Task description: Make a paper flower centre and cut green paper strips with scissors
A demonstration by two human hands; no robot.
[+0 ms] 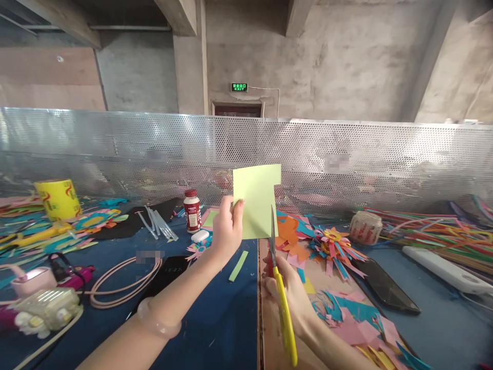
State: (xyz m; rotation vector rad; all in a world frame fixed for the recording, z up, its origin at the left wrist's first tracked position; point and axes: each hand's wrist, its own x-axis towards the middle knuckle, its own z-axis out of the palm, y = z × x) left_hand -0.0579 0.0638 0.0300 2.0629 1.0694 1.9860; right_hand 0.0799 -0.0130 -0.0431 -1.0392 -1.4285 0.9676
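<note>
Pinched between the thumb and fingers of my left hand is a sheet of light green paper, held upright above the table. A narrow strip has been cut down most of its right side, leaving a tab at the top right corner. My right hand grips a pair of scissors with yellow handles. Their blades point up and meet the sheet's lower right edge. Below, a cut strip of green paper lies on the dark blue table.
Left of my hands are a brown bottle, a coiled cable and a yellow tape roll. To the right lie a paper flower, paper scraps, a dark phone and a can. A perforated metal panel stands behind.
</note>
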